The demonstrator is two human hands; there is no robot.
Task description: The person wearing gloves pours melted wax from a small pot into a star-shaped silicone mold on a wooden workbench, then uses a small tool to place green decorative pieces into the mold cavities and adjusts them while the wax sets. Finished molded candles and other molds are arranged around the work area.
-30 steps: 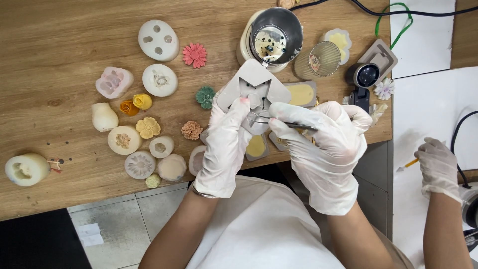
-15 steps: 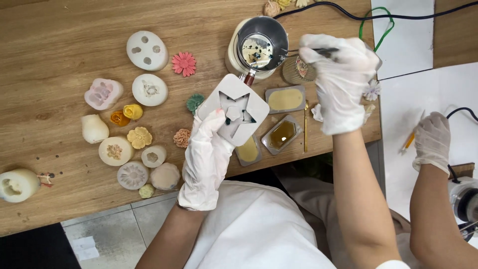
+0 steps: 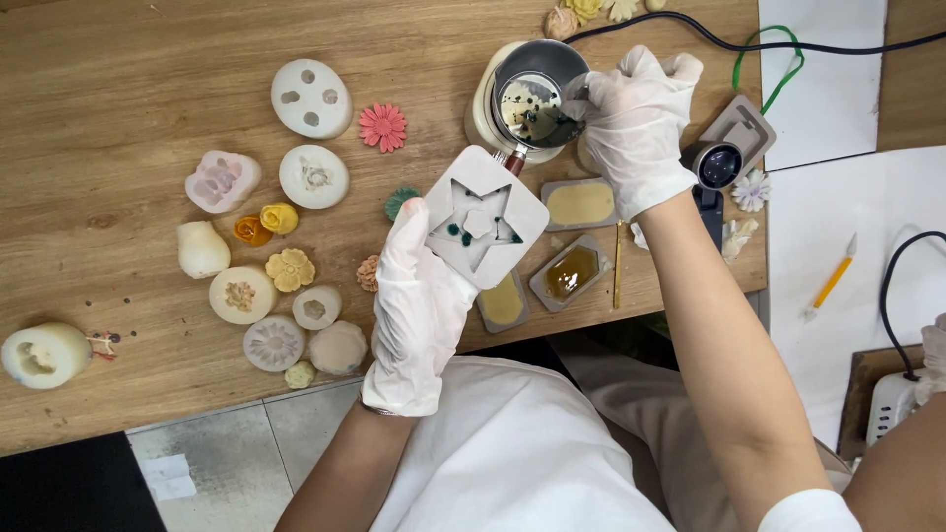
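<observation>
1. Nearest me, my left hand [image 3: 419, 296], gloved white: fingers curled under and around a pale star-shaped silicone mould [image 3: 485, 217], held tilted above the table's front edge; dark green drops sit in the star cavity.
2. Just beyond, on the wooden table [image 3: 118, 89]: two small rectangular moulds [image 3: 567, 271] with amber and yellow fill, and a third [image 3: 579, 202] filled cream.
3. To my left: round white moulds [image 3: 310, 97], a pink mould [image 3: 221, 180], yellow, orange and pink wax flowers [image 3: 289, 269].
4. Farther out, my right hand [image 3: 636, 123], gloved: fingers closed around the handle side of a small metal pouring cup [image 3: 537, 94], tipped toward the star mould, green specks inside.
5. Farthest: a black cable [image 3: 690, 39].
</observation>
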